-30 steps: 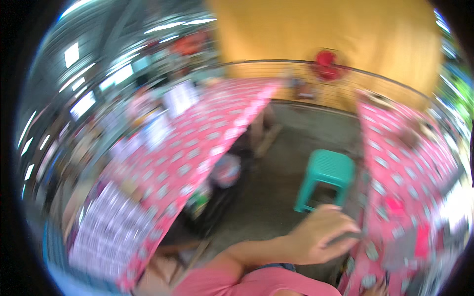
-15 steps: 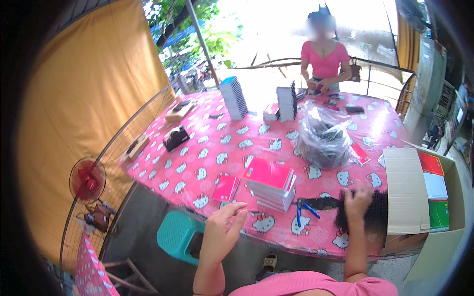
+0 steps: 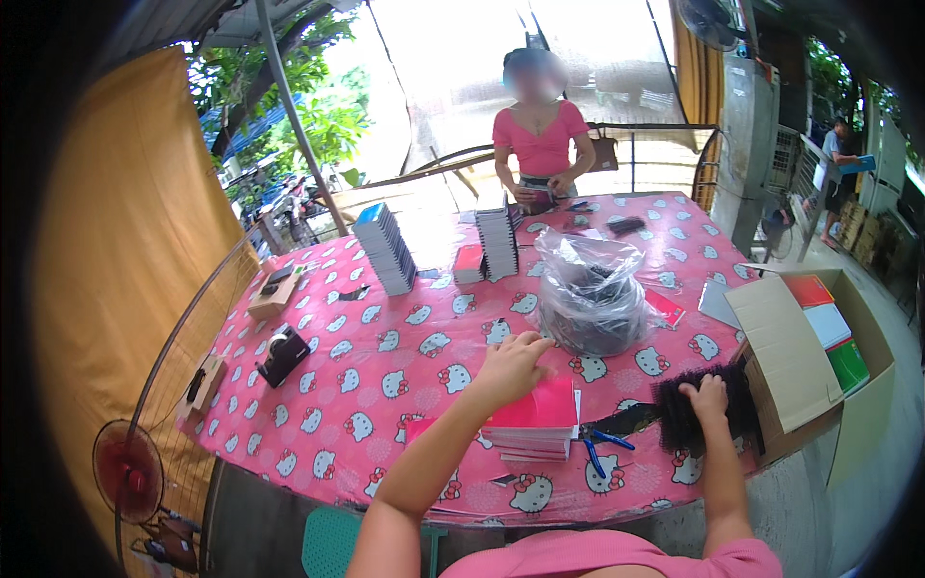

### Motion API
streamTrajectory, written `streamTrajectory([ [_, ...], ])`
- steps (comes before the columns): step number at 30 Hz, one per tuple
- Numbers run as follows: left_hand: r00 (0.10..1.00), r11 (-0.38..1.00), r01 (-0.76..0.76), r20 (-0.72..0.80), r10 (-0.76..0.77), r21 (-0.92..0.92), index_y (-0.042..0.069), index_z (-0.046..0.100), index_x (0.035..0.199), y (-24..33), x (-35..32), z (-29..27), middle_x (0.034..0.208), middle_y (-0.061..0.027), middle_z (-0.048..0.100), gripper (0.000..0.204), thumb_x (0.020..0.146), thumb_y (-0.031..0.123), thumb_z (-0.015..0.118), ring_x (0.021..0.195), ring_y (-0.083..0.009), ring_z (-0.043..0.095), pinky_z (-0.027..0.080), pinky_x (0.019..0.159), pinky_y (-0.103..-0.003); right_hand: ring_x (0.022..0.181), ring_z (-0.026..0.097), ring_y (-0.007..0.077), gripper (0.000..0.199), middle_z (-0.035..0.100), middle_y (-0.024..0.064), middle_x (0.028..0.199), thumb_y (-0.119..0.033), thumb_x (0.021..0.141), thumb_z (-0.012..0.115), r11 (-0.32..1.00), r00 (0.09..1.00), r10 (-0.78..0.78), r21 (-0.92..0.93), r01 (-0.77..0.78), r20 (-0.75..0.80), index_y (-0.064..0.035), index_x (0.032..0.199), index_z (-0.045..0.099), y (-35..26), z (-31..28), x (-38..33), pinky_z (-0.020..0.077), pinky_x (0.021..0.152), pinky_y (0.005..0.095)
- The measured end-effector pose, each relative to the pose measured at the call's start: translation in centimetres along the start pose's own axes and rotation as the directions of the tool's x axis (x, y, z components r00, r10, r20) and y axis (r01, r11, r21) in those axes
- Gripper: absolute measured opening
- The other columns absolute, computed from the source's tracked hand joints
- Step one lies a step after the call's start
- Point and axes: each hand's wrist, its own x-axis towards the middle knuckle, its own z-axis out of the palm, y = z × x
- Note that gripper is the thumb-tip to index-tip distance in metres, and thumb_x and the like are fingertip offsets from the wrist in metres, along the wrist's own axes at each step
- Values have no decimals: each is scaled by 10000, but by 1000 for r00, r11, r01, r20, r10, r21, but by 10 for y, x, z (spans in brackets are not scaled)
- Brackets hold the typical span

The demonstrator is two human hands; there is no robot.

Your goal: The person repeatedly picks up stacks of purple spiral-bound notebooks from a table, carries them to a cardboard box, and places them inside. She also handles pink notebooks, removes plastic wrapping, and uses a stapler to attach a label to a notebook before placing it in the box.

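Note:
My left hand (image 3: 515, 370) is over a stack of pink-covered notebooks (image 3: 532, 424), fingers apart and nothing visible in them. It hides the far part of the stack; whether it touches the top cover I cannot tell. On the right, my right hand (image 3: 708, 397) has its curled fingers and thumb on a pile of thin black spiral binding coils (image 3: 682, 422). How many coils it grips is hidden. Blue-handled pliers (image 3: 599, 451) lie between the stack and the pile, beside a dark strip (image 3: 626, 420).
An open carton (image 3: 795, 385) of notebooks stands right of the coils. Beyond my hands sits a clear plastic bag (image 3: 593, 313) with dark contents. Tall notebook stacks (image 3: 387, 252) and a tape dispenser (image 3: 282, 356) stand farther off. A person (image 3: 541, 144) handles something across the table.
My view has shifted, tilting up. My left hand has moved from the near table edge to above the pink notebooks. My right hand has settled onto the black coils.

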Motion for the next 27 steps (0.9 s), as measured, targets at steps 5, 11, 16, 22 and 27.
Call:
streamTrajectory([
  [5, 807, 923, 237, 590, -14, -303, 50, 681, 895, -22, 43, 9, 755, -135, 634, 302, 755, 316, 707, 699, -244, 595, 460, 664, -344, 886, 595, 348, 344, 610, 176, 901, -286, 704, 743, 1000, 1000, 21, -6, -21, -8, -7, 855, 609, 9, 11, 7, 480, 755, 440],
  [11, 828, 922, 241, 560, -32, -303, 63, 684, 909, -30, 35, 11, 755, -162, 631, 291, 762, 314, 701, 632, -227, 577, 460, 639, -341, 858, 600, 368, 192, 607, 201, 886, -204, 816, 612, 994, 996, 73, 76, -77, 54, -22, 853, 656, 4, -11, 8, 477, 751, 446],
  [16, 818, 874, 298, 575, -26, -384, 45, 678, 928, -23, 35, -1, 770, -142, 653, 307, 759, 300, 705, 702, -243, 624, 481, 692, -332, 846, 579, 386, 205, 579, 209, 890, -222, 793, 636, 994, 988, -7, 111, 24, -153, -26, 847, 663, 4, -13, 17, 462, 727, 451],
  [22, 928, 864, 250, 363, -85, -437, 30, 673, 931, -16, 21, 0, 772, -130, 658, 271, 721, 185, 744, 683, -204, 629, 484, 656, -322, 853, 582, 370, 211, 567, 191, 888, -155, 780, 650, 980, 993, -92, 170, 104, -74, 4, 911, 604, -25, -38, 7, 465, 727, 445],
  [27, 988, 846, 152, 108, -112, -512, 33, 670, 959, 12, 9, -42, 819, -138, 675, 222, 770, 147, 685, 752, -198, 673, 516, 689, -304, 847, 590, 372, 227, 572, 190, 892, -103, 761, 663, 801, 967, -240, 545, 248, -87, 0, 948, 587, -39, -42, -16, 461, 720, 435],
])
